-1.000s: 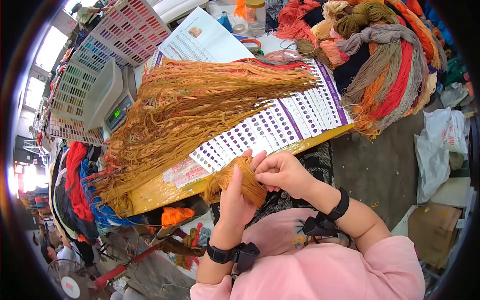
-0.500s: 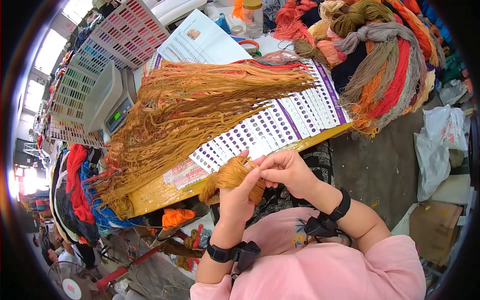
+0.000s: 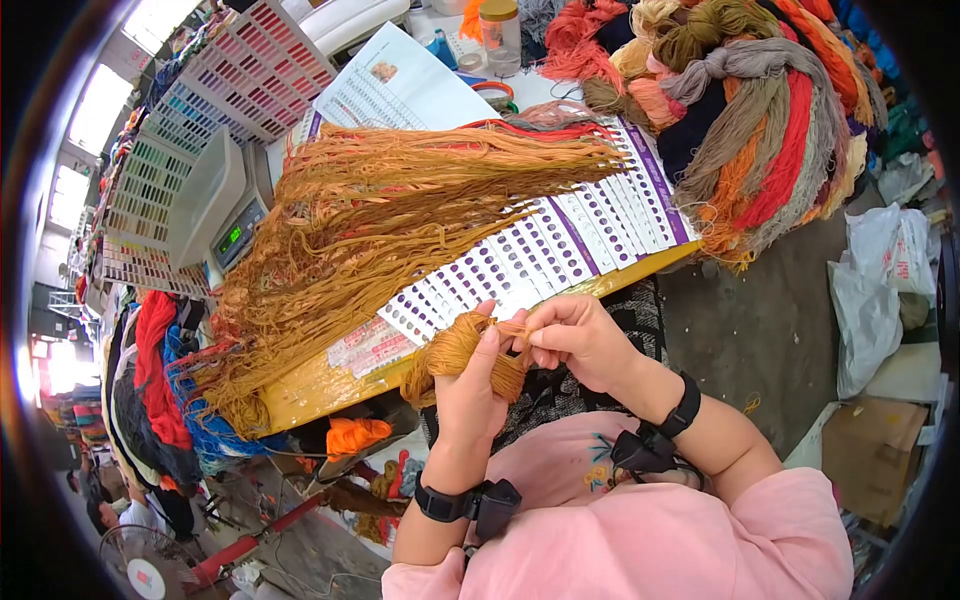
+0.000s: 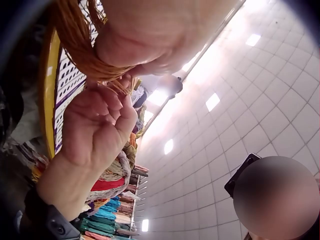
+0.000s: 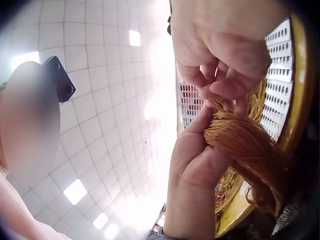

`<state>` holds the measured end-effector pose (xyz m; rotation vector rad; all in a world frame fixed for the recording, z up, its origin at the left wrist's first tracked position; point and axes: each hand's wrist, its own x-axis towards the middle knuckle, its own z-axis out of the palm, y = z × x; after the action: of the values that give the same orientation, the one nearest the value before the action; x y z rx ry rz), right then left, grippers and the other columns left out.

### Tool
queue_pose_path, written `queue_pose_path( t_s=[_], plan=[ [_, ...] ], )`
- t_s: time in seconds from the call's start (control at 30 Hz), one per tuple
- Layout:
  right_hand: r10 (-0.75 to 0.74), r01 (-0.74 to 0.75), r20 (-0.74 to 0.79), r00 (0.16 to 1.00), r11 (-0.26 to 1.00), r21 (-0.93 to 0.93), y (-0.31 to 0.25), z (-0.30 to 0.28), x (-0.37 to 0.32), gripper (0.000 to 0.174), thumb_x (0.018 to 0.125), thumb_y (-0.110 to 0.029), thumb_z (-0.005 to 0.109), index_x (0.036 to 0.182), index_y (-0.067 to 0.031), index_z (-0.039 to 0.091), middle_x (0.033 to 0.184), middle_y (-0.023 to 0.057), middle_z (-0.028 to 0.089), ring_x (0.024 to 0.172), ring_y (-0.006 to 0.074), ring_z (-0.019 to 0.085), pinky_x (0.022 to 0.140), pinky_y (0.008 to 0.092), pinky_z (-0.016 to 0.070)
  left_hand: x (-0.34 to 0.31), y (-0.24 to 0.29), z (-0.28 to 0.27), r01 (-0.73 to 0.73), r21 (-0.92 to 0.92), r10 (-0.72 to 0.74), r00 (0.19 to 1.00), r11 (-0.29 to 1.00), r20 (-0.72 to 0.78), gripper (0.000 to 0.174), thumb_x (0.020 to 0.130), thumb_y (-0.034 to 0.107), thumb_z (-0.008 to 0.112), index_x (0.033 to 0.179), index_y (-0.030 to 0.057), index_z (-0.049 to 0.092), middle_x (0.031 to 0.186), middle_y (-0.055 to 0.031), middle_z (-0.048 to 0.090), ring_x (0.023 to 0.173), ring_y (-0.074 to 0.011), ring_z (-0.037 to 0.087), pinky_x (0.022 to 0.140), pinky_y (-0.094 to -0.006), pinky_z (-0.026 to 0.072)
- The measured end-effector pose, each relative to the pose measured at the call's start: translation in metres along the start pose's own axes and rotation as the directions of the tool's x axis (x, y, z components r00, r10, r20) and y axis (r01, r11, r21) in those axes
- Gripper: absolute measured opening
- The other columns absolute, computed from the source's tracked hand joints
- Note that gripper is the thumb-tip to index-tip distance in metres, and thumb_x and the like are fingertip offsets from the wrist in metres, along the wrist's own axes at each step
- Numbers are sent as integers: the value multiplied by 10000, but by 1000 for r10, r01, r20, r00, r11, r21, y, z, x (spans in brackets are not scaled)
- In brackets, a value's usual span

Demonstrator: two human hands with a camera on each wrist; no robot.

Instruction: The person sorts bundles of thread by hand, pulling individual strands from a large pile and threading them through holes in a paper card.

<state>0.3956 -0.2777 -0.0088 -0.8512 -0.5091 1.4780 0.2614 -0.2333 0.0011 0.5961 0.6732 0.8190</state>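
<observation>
A golden-brown skein of yarn [image 3: 455, 352] hangs over my left hand [image 3: 470, 398], gripped between thumb and fingers in front of the table edge. Close against it, my right hand [image 3: 580, 340] pinches a few strands at the skein's right end. In the right wrist view the skein [image 5: 245, 145] bunches toward the left thumb, and the right hand's fingertips [image 5: 220, 90] meet there. From the left wrist, strands [image 4: 117, 82] run between the two hands. Long tan, orange and brown yarn lengths [image 3: 400, 190] lie spread over the table beyond.
White cards with rows of dark dots [image 3: 530, 250] lie under the spread yarn on the yellow-edged table [image 3: 310, 390]. At left stand a scale [image 3: 235, 235] and a colour chart [image 3: 230, 80]. Bundled skeins [image 3: 780, 130] hang at the right corner; a printed sheet [image 3: 400, 85] lies behind.
The left thumb has shifted and the skein has turned a little in the left hand. My right hand has drawn slightly up and right, with strands now stretched between the hands.
</observation>
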Motion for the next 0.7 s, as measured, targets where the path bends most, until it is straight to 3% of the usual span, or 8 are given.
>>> queue_pose_path(
  t_s=[0.33, 0.7],
  plan=[
    [-27, 25, -13, 1000, 991, -132, 0, 3, -2, 66, 734, -44, 550, 712, 4, 589, 589, 28, 557, 514, 61, 508, 453, 159, 386, -3, -1, 10, -52, 27, 53, 997, 998, -47, 426, 777, -41, 508, 1162, -35, 326, 948, -150, 533, 975, -228, 513, 791, -311, 440],
    [-27, 26, -24, 999, 999, -33, 5, -1, -3, 66, 735, -28, 536, 728, 7, 592, 622, 36, 569, 507, 54, 489, 452, 157, 380, -1, -1, -1, -27, -2, 26, 998, 1000, -53, 368, 781, -20, 513, 1122, -30, 375, 932, -170, 551, 840, -193, 549, 741, -302, 447]
  ],
)
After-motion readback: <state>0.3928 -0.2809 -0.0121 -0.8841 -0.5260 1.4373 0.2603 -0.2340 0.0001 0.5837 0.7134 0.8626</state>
